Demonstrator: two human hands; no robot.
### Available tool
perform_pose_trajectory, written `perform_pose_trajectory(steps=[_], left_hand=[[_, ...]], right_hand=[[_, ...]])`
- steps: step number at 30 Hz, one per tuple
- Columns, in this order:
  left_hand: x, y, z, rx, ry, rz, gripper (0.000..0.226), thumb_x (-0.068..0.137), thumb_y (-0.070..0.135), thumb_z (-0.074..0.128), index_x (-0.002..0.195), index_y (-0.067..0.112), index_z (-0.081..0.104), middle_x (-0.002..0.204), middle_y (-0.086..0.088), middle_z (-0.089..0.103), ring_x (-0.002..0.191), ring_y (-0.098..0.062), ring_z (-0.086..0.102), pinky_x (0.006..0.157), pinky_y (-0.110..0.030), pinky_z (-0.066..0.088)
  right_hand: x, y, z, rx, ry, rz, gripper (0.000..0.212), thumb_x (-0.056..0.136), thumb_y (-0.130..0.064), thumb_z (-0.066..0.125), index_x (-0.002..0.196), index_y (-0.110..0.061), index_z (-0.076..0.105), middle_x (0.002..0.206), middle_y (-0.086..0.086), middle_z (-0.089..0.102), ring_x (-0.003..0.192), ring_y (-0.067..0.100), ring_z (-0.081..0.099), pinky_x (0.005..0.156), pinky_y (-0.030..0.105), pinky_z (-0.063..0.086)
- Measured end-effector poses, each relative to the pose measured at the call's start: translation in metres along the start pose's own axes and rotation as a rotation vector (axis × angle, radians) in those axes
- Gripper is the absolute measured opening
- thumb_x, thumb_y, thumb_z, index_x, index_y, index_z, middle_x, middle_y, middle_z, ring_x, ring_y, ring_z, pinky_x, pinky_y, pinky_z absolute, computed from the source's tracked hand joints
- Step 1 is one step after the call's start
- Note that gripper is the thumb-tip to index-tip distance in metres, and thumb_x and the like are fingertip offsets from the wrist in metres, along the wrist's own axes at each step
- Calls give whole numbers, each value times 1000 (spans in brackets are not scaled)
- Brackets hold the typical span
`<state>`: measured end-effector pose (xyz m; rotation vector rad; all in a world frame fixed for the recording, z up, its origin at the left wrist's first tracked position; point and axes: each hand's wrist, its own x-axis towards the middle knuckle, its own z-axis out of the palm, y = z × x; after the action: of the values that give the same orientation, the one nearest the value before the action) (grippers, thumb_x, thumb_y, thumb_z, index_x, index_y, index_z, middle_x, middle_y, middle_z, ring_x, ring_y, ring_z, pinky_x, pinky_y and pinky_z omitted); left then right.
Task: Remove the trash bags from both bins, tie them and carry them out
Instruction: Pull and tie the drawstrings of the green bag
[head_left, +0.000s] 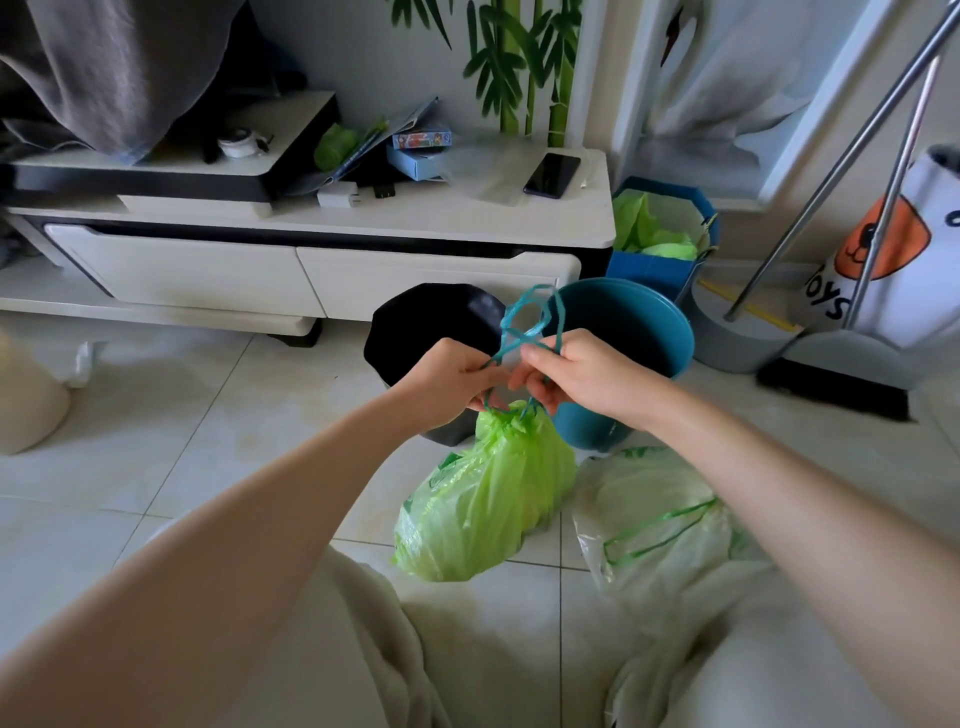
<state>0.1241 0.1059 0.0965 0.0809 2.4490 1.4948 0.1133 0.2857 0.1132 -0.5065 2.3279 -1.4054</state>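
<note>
Pinching the teal drawstring (524, 332), your left hand (457, 379) and right hand (576, 379) meet just above the gathered neck of the green bag (488, 504); both have fingers curled round the cord, its loops standing up between them. That bag sits on the tiled floor (156, 441) in front of you. A pale bag (660, 519) with a green drawstring lies just beside it on your right. Behind the hands stand a black bin (415, 327) and a teal bin (649, 332), side by side before a white TV cabinet (311, 265).
</note>
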Motion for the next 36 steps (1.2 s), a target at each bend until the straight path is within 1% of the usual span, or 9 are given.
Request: perform_pose_trajectory(steps=[6,10,16,21,25,28,31,33,36], left_hand=[[-1,6,8,133,7,-24,39,97,23,52,61,9,59,61,-3,57,58,-16,52,62,-32,47],[-2,7,10,262,-110,-105,36,93,23,48,79,-9,57,66,-13,46,61,-22,44,58,-36,43],[-7,14,13,353,-274,-64,18,88,8,51,73,0,55,58,-4,44,54,-15,40,47,-22,36],[-13,22,14,167,-358,-98,21,88,12,53,71,0,51,63,-9,50,53,-6,44,54,-14,37],[-16,20,24,146,-365,-23,30,101,22,44,92,2,65,58,22,64,57,-7,43,56,-12,40],[-16,16,23,92,-367,-32,35,101,23,44,97,-5,65,55,18,64,56,-11,44,64,-22,44],[-15,9,16,-7,-350,-86,45,95,39,49,98,-2,67,70,-5,62,55,-12,45,71,-40,41],[-14,4,11,-50,-315,-118,53,88,47,49,94,-3,65,56,0,52,53,-14,46,72,-43,36],[-14,-4,6,-101,-299,-139,45,94,42,46,82,2,65,45,9,42,55,-17,47,76,-45,36]], right_hand=[[-4,-7,0,-71,12,-48,45,101,-31,35,89,-6,70,70,1,66,58,19,57,56,29,48],[-7,-16,2,35,-45,-51,42,102,-26,34,95,-3,69,78,9,67,62,20,58,53,30,50],[-6,-19,5,208,-39,24,42,103,-24,32,108,2,64,88,16,67,63,23,61,59,33,53],[-2,-11,2,-66,81,-76,39,102,-29,32,108,-16,69,89,-5,61,70,19,60,76,38,51],[-3,-12,5,-191,58,-99,40,101,-35,33,100,-21,70,86,-9,64,90,15,61,87,30,47],[-4,-6,1,-336,-18,-14,55,95,-56,31,95,-18,70,89,-7,68,91,11,61,95,34,45],[-6,2,-6,-487,-108,96,72,85,-73,25,79,-13,64,72,1,66,71,14,62,79,32,48],[-7,2,-10,-492,-121,63,62,90,-63,36,65,-10,56,53,0,48,49,9,46,58,27,39],[-7,2,-20,-443,-128,0,42,94,-40,50,64,-13,61,50,2,46,41,6,38,52,27,35]])
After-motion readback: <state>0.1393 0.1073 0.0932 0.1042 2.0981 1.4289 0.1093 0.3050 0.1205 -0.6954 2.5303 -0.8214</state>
